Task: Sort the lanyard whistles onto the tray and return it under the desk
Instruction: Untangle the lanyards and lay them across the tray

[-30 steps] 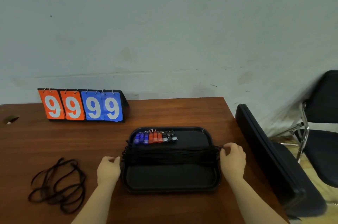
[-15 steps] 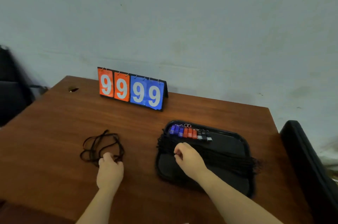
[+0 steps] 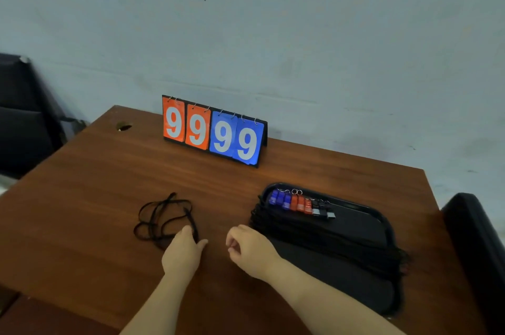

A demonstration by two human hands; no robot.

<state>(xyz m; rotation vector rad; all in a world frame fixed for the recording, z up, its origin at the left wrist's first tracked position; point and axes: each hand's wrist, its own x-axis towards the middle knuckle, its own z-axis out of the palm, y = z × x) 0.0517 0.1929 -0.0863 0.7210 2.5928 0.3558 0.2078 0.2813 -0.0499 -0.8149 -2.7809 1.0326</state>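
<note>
A black tray [image 3: 355,204] lies on the right part of the brown desk [image 3: 95,170]. Blue, red and black whistles [image 3: 297,203] stand in a row at its far edge, and their bundled black lanyards [image 3: 314,236] stretch across the tray's middle. One loose black lanyard [image 3: 161,217] lies tangled on the desk left of the tray. My left hand [image 3: 181,254] rests flat at that lanyard's near right edge, fingers touching the cord. My right hand [image 3: 251,250] hovers just left of the tray with curled fingers and holds nothing.
A flip scoreboard [image 3: 216,132] showing 9999 stands at the desk's far edge. A cable hole [image 3: 124,126] is at the far left corner. A black chair [image 3: 24,116] stands to the left and a black padded edge [image 3: 475,239] to the right of the desk.
Both hands let go of the tray's ends. My left hand went to the loose lanyard, and my right hand came off the tray to its left. The view swung left.
</note>
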